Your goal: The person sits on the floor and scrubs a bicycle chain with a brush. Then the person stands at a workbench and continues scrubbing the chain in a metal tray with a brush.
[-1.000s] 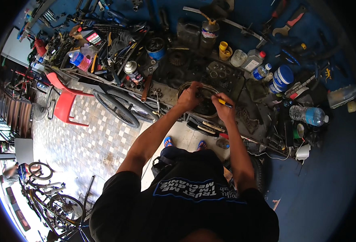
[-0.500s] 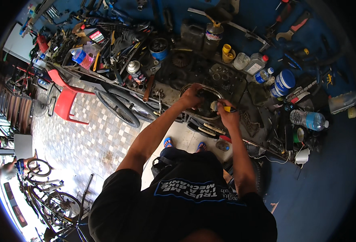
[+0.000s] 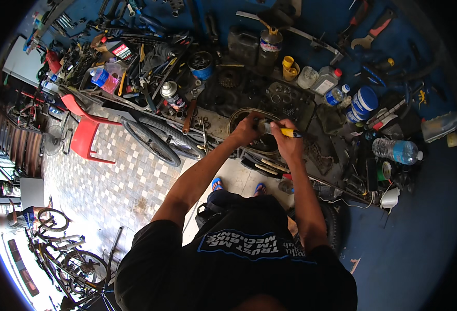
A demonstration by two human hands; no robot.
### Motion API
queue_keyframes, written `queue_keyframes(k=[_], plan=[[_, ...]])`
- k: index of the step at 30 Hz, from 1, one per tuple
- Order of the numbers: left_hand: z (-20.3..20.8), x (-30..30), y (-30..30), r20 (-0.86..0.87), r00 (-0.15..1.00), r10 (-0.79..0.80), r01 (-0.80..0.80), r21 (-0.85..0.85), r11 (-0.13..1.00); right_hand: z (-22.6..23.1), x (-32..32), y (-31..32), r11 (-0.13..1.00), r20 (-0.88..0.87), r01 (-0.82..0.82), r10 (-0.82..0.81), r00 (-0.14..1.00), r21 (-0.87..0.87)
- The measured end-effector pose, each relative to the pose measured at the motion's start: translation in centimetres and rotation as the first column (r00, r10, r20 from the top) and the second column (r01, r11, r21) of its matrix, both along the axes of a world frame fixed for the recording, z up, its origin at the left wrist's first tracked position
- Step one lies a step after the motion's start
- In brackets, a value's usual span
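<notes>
A paintbrush (image 3: 290, 132) with a yellow handle is gripped in my right hand (image 3: 288, 145), its pale head pointing left at my left hand's fingers. My left hand (image 3: 245, 130) is closed over an oval metal basin (image 3: 232, 118) on the workbench; whatever sits in its fingers is small, dark and mostly hidden. Both hands are over the basin, close together. The inside of the basin looks dark, and its contents are hard to make out.
Left of the basin stand a spray can (image 3: 171, 94) and a wrench (image 3: 189, 115). A blue-rimmed tub (image 3: 201, 66), yellow cups (image 3: 289, 68) and a blue-and-white tub (image 3: 363, 102) line the back. Bicycle wheels (image 3: 153, 140) and a red chair (image 3: 86, 129) are at left.
The brush has moved left and slightly up, from the basin's right side to my left hand's fingers. My left hand stays over the basin.
</notes>
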State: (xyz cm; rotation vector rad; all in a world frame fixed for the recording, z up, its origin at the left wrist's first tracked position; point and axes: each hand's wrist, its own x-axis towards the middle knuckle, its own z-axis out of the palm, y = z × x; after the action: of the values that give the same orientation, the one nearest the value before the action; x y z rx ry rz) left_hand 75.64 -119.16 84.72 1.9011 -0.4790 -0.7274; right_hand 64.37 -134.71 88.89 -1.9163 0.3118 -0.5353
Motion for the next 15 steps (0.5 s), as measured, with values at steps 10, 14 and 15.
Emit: queue_keyframes(k=[10,14,15], plan=[[-0.8,0.3,0.6,0.331,0.940,-0.086,0.067,0.068,0.995,-1.7,0.6,-1.2,0.997,-0.117,-0.082,0.082,0.990,0.006],[-0.9,1.2,1.2,0.504,0.857,-0.107,0.108,0.027,0.994,-2.5,-0.7,-2.9,0.995,-0.057,0.041,-0.046,0.997,-0.087],[-0.1,1.2,0.9,0.528,0.840,-0.125,0.099,0.077,0.992,-2.7,-1.2,-3.2,0.996,-0.101,0.040,-0.048,0.994,-0.077]])
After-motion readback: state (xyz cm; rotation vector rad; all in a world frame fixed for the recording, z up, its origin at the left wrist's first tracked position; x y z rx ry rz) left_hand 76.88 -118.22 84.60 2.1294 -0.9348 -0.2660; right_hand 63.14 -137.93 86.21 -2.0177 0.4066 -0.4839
